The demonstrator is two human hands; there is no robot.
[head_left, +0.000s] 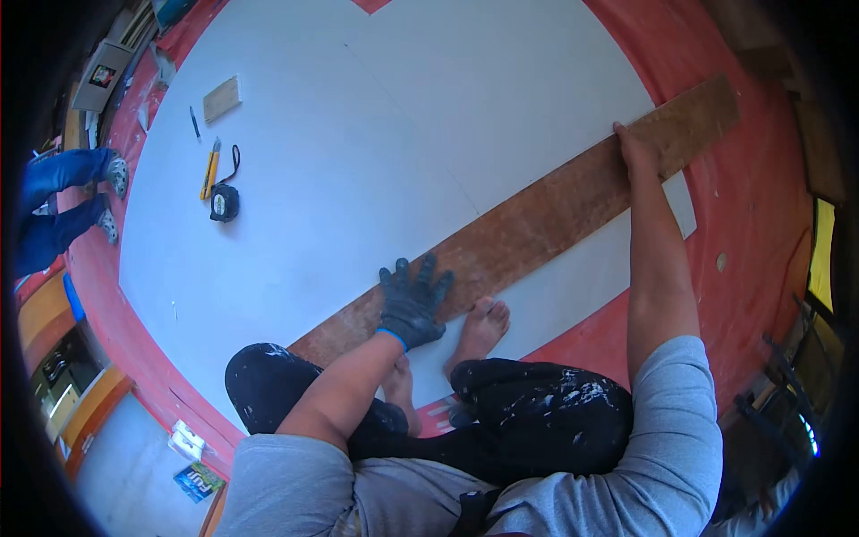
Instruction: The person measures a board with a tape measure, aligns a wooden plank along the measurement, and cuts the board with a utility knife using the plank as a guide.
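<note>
A long brown wooden board (546, 215) lies diagonally across a large white sheet (304, 170). My left hand (413, 302), in a dark grey glove with a blue cuff, presses flat on the board near its lower end, fingers spread. Farther up, my bare right hand (635, 152) grips the board across its width, with fingertips at the far edge; part of its grasp is hidden. One of my bare feet (483, 331) rests against the board's near edge. A thin pencil-like line runs over the sheet beyond the board.
On the sheet's left side lie a black tape measure (225, 203), a yellow utility knife (210, 170), a dark pen-like tool (195, 123) and a small pale block (222, 98). Red covering (752, 224) surrounds the sheet. Another person's legs (67, 179) stand at the left edge.
</note>
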